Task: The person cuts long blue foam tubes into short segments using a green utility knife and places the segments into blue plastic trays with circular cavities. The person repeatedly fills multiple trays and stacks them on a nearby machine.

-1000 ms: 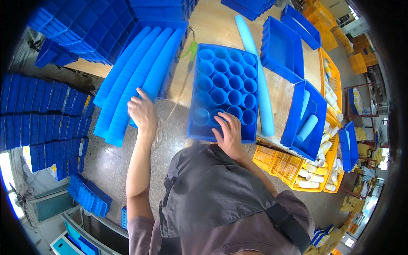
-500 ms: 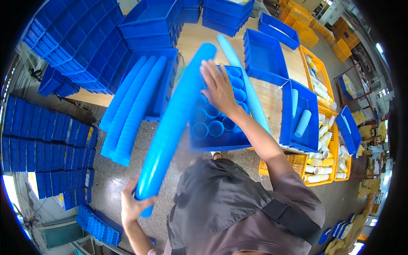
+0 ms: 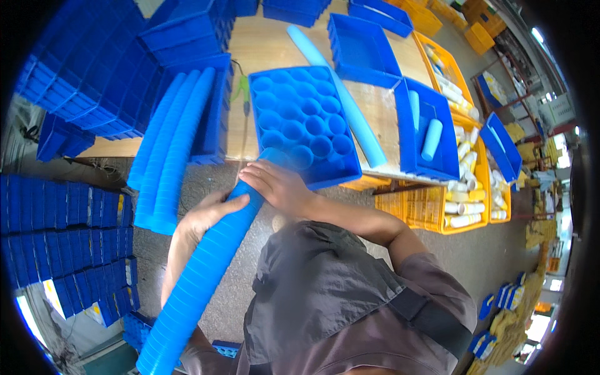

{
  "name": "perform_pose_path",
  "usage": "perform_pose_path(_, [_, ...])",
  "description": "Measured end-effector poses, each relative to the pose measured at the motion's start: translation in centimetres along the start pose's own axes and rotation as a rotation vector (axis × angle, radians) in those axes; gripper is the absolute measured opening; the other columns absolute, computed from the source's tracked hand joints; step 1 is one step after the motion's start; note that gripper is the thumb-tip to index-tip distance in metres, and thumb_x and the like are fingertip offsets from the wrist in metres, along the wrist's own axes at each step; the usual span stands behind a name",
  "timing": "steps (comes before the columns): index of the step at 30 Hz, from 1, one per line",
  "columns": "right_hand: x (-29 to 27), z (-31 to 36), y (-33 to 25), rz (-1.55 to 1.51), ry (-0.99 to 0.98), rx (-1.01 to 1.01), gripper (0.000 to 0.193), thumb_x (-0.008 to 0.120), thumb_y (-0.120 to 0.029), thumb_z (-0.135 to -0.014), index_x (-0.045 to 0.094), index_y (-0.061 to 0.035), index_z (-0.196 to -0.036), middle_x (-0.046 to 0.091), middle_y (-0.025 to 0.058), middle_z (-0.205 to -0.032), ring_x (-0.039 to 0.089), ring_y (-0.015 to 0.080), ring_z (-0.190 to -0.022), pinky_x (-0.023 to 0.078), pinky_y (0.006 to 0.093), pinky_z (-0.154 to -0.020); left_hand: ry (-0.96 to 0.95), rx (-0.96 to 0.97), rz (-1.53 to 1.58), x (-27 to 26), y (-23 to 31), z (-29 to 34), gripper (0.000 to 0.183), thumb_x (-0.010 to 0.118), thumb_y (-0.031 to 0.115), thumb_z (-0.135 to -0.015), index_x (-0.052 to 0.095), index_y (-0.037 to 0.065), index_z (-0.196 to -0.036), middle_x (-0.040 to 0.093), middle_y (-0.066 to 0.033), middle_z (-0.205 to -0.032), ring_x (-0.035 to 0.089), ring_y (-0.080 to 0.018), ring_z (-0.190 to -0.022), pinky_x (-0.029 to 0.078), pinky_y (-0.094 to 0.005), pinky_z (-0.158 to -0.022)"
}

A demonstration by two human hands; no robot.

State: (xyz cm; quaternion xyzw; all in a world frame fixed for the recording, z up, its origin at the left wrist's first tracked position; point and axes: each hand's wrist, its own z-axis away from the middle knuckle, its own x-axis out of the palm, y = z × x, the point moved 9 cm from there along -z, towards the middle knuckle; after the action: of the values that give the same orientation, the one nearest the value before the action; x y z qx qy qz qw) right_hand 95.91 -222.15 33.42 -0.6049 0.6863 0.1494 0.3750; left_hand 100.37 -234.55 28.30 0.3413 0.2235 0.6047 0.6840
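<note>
A long stack of nested blue cups (image 3: 200,281) slants across my front, its lower end near the bottom left and its upper end at the near-left corner of a blue crate. My left hand (image 3: 203,215) is closed round the stack in its upper part, thumb over the top. My right hand (image 3: 278,190) wraps the stack near its upper end. The blue crate (image 3: 353,169) holds rows of upright blue cups (image 3: 292,129) with open mouths. Whether the stack touches the crate I cannot tell.
Three more cup stacks (image 3: 169,150) lean out of a blue crate at the left. A pale blue stack (image 3: 350,109) lies on the wooden table (image 3: 240,50). At the right are a blue crate (image 3: 437,169) with short stacks and yellow baskets (image 3: 409,212) of white cups. Tall blue crates (image 3: 81,69) rise at left.
The cup stack has swung down and toward me, its lower end now nearer the bottom left. My left hand has shifted up along it; my right has come down and closed round it.
</note>
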Motion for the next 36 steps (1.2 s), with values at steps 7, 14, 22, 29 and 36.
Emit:
perform_pose_path(7, [-1.9, 4.9, 1.3, 0.145, -0.020, 0.063, 0.035, 0.064, -0.010, -0.081, 0.063, -0.0013, -0.116, 0.066, 0.0127, -0.118, 0.063, 0.0265, -0.113, 0.050, 0.0402, -0.096, -0.058, -0.040, 0.029, 4.3, -0.2, -3.4, 0.064, 0.075, 0.034, -0.083, 0.057, -0.008, -0.127, 0.068, -0.0131, -0.100, 0.066, -0.0166, -0.080, 0.052, -0.0286, -0.064])
perform_pose_path(14, [-6.6, 5.6, 1.5, 0.188, 0.037, 0.016, 0.037, 0.062, -0.009, -0.085, 0.061, -0.0033, -0.121, 0.065, 0.0095, -0.120, 0.063, 0.0246, -0.112, 0.045, 0.0393, -0.083, -0.024, 0.097, 0.213, 7.9, 0.4, -1.7, 0.060, 0.075, 0.032, -0.083, 0.058, -0.008, -0.123, 0.070, -0.0179, -0.102, 0.070, -0.0215, -0.085, 0.056, -0.0301, -0.072])
perform_pose_path(22, [-11.4, 17.3, 18.0, -0.382, 0.223, 0.946, 0.066, 0.081, -0.028, -0.079, 0.051, -0.0011, -0.132, 0.054, 0.0181, -0.131, 0.056, 0.0354, -0.119, 0.046, 0.0434, -0.097, 0.038, 0.109, 0.260, 10.2, -0.8, 2.6, 0.078, 0.073, 0.039, -0.083, 0.044, -0.012, -0.136, 0.066, -0.0275, -0.101, 0.071, -0.0329, -0.087, 0.060, -0.0395, -0.074])
perform_pose_path(29, [-9.6, 12.4, 7.3, -0.137, -0.210, 0.217, 0.068, 0.078, -0.021, -0.076, 0.051, -0.0015, -0.136, 0.051, 0.0169, -0.140, 0.052, 0.0352, -0.127, 0.040, 0.0514, -0.103, 0.147, 0.027, 0.210, 12.4, -2.4, 2.2, 0.087, 0.079, 0.033, -0.080, 0.037, -0.005, -0.146, 0.065, -0.0230, -0.114, 0.069, -0.0293, -0.095, 0.058, -0.0393, -0.082])
perform_pose_path(36, [-11.8, 9.3, 10.1, -0.116, -0.031, 0.314, 0.059, 0.075, -0.022, -0.076, 0.056, -0.0049, -0.129, 0.061, 0.0142, -0.125, 0.060, 0.0310, -0.110, 0.045, 0.0424, -0.089, 0.171, 0.060, 0.181, 12.3, -1.0, 5.4, 0.091, 0.082, 0.030, -0.073, 0.039, -0.006, -0.144, 0.064, -0.0240, -0.114, 0.069, -0.0310, -0.092, 0.058, -0.0410, -0.080])
